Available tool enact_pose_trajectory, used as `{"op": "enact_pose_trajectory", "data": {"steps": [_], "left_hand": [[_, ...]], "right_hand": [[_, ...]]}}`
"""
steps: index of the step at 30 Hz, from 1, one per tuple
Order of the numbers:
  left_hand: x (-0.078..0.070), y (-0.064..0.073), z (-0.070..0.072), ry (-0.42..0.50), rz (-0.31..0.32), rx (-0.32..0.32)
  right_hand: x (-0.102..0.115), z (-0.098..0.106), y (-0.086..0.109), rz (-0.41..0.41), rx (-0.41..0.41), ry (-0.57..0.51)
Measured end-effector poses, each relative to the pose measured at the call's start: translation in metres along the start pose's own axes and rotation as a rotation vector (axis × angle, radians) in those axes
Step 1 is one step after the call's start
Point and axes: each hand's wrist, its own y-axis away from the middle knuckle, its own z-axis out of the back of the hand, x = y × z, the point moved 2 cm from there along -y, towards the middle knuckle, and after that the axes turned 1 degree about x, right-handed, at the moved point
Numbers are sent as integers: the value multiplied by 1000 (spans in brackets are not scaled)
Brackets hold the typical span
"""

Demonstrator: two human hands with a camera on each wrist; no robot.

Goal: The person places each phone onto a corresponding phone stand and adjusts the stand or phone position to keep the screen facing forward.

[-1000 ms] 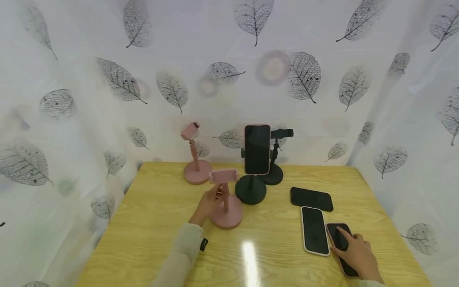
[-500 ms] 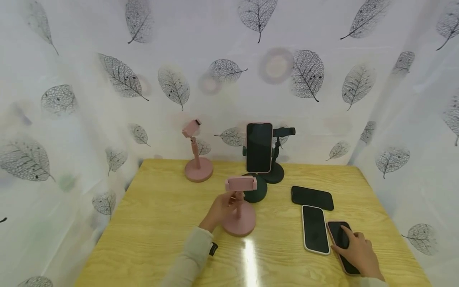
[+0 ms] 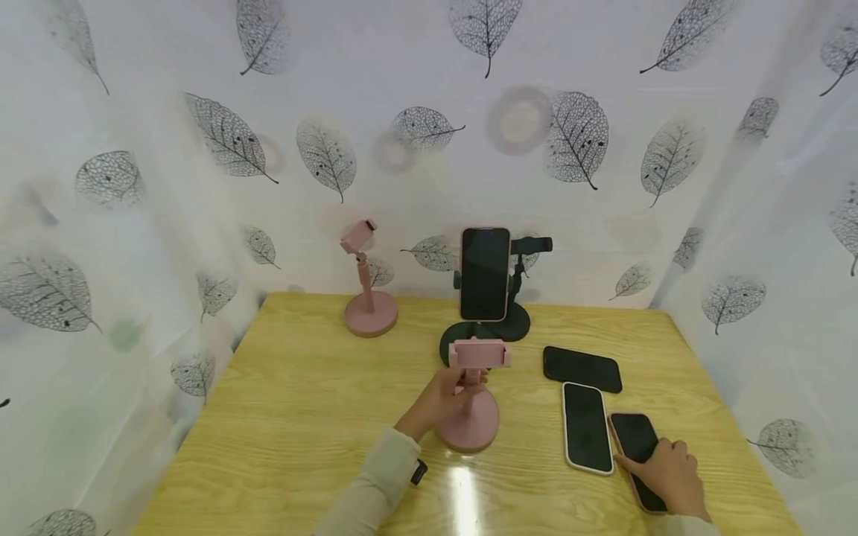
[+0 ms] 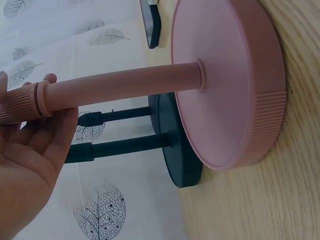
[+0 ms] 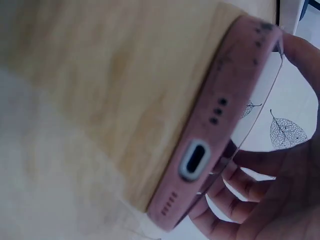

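Observation:
My left hand grips the stem of a pink phone stand, whose cradle faces me above its round base. In the left wrist view, fingers and thumb wrap the ribbed collar of that stem, and the base is by the wood table. At the right, my right hand holds a pink-cased phone lying on the table, thumb at its left edge and fingers at the other. The right wrist view shows the charging port end of this phone. Beside it lie a white-cased phone and a black phone.
Behind the held stand is a dark green phone stand bearing an upright phone. Another dark stand and a second pink stand stand at the back edge of the wood table. A leaf-print curtain hangs around.
My left hand has brought the pink stand rightward and slightly nearer, in front of the green stand. My right index finger has shifted from the phone's screen toward its right edge.

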Motion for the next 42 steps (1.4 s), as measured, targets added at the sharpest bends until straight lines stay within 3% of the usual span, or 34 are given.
{"op": "enact_pose_trajectory", "data": {"steps": [7, 12, 19, 25, 29, 33, 37, 42], "left_hand": [[0, -2, -2, -5, 7, 15], [-2, -4, 0, -65, 52, 42], [-3, -5, 1, -93, 43, 51], [-3, -4, 1, -67, 27, 53], [-1, -3, 1, -52, 16, 51], [-2, -3, 2, -62, -6, 36], [-1, -3, 2, -67, -13, 30], [-2, -3, -1, -66, -1, 33]], "right_hand": [[-4, 8, -5, -3, -76, -73], [-3, 16, -5, -9, -219, -222], [-1, 23, -2, -60, -425, -496], [-2, 18, -1, -42, -535, -597], [3, 18, -1, 6, -527, -619], [10, 22, -2, 39, -449, -634], [12, 23, -2, 25, -396, -621], [9, 18, -2, -12, -393, -624]]}}
